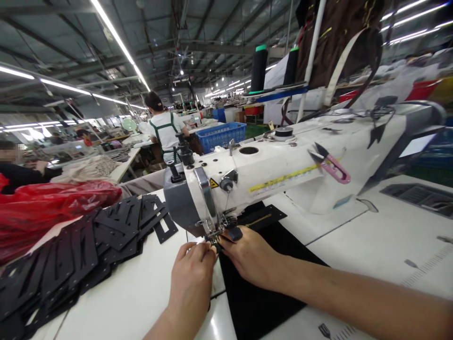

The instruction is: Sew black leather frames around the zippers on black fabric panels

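A white sewing machine [283, 174] stands on the white table [371, 241], its needle and presser foot [214, 231] just above my hands. A black fabric piece [255, 293] lies under the needle. My left hand [193, 278] rests at the left of the needle, fingers curled down and pinching the fabric's edge. My right hand [249, 257] lies on the black fabric right of the needle, its fingers pressed together at the foot.
A pile of several black cut pieces [81, 250] covers the table's left side, beside a red plastic bag [46, 208]. Pink thread snips [331, 165] rest on the machine arm. Black thread cones [259, 68] stand behind. Other workers sit at far tables near a blue basket [221, 134].
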A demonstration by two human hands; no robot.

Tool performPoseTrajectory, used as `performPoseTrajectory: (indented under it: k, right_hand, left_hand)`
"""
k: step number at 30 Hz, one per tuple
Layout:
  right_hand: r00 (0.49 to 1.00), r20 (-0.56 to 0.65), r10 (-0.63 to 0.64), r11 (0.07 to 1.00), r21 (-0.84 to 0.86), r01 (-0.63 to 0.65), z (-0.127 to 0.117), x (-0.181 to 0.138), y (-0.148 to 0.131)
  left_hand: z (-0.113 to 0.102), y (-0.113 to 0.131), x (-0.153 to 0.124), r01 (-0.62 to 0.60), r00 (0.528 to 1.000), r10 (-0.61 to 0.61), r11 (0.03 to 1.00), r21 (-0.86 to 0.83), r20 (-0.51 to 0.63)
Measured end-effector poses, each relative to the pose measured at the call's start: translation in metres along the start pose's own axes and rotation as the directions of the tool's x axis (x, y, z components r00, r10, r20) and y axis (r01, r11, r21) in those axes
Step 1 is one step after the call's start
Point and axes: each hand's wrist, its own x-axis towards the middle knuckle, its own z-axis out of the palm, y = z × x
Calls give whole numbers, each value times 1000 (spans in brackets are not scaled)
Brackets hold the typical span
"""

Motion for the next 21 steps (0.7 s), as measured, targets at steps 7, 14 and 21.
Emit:
performPoseTrajectory:
  k: [7,14,21]
  right_hand:
    - [997,-71,-23,999,26,25,0,2,-3]
    - [989,-132,-61,997,45,67,-2,1,0]
    - [995,-73,-69,997,21,71,-1,4,5]
  left_hand:
    - [2,-2,-3,7,999,-8,1000,-12,-38]
    - [1,-5,-2,-1,998,0,1000,-20,-55]
    - [1,-6,3,-5,1000,4,999,-34,-14]
